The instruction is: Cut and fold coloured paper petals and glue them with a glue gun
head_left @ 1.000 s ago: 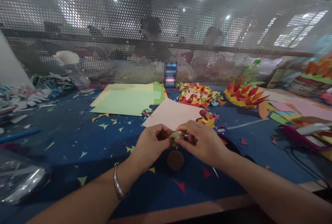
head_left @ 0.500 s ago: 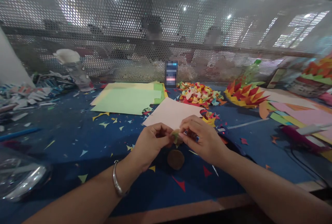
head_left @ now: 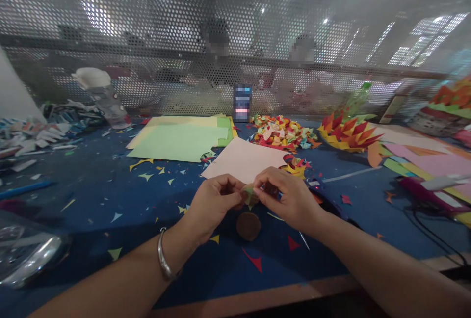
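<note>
A small pale green paper piece point(head_left: 249, 195) is pinched between the fingertips of both hands, above the blue table. My left hand point(head_left: 221, 199), with a silver bangle at the wrist, grips its left side. My right hand point(head_left: 285, 195) has its thumb and forefinger closed on the right side. The fingers partly cover the piece, so its full shape is hidden. Just below it lies a round brown disc point(head_left: 248, 226). A pale pink sheet point(head_left: 241, 158) lies flat behind my hands, its near edge partly covered by them.
Green and yellow sheets point(head_left: 180, 141) lie at the back left. A heap of colourful paper pieces point(head_left: 281, 131) and an orange-yellow paper form point(head_left: 348, 134) are at the back right. A phone point(head_left: 242, 103) stands against the perforated metal screen point(head_left: 162, 58). Scraps dot the blue table.
Both hands stay at nearly the same spot, still pinching the paper piece. My right hand has shifted very slightly; the view has moved a little too.
</note>
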The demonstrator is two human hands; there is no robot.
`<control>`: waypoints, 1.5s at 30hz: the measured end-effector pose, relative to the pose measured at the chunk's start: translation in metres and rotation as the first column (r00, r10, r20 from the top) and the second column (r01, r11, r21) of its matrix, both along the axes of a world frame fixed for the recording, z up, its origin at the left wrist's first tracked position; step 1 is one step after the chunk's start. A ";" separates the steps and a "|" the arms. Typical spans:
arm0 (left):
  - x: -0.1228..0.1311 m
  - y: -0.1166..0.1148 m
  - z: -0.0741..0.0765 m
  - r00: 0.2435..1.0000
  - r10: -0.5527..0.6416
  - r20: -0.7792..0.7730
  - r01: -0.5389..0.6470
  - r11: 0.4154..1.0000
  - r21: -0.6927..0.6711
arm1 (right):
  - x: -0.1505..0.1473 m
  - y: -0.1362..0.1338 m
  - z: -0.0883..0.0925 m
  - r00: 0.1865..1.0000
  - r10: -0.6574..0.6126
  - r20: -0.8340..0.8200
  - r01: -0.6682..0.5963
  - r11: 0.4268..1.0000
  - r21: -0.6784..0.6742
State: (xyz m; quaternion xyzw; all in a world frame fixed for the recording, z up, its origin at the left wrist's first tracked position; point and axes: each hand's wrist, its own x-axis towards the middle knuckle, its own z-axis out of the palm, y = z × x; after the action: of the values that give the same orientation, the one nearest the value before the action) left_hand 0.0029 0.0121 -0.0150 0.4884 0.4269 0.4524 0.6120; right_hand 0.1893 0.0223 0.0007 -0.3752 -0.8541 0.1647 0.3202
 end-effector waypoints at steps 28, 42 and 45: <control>-0.007 0.000 0.002 0.983 -0.160 -0.085 0.169 0.980 0.110 | 0.003 0.000 -0.001 0.999 -0.045 -0.017 0.045 0.999 0.017; -0.004 0.001 0.003 0.950 -0.035 -0.309 0.121 0.957 0.264 | 0.003 -0.001 -0.004 0.999 0.004 -0.037 -0.004 1.000 0.004; -0.004 0.002 0.003 0.944 -0.013 -0.330 0.108 0.956 0.272 | 0.003 -0.002 -0.004 0.999 0.010 -0.043 -0.010 1.000 -0.008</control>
State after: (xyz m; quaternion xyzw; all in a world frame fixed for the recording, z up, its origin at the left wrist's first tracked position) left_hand -0.0008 0.0139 -0.0123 0.6525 0.4364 0.4037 0.4700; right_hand 0.1926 0.0199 -0.0033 -0.3687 -0.8482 0.1780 0.3360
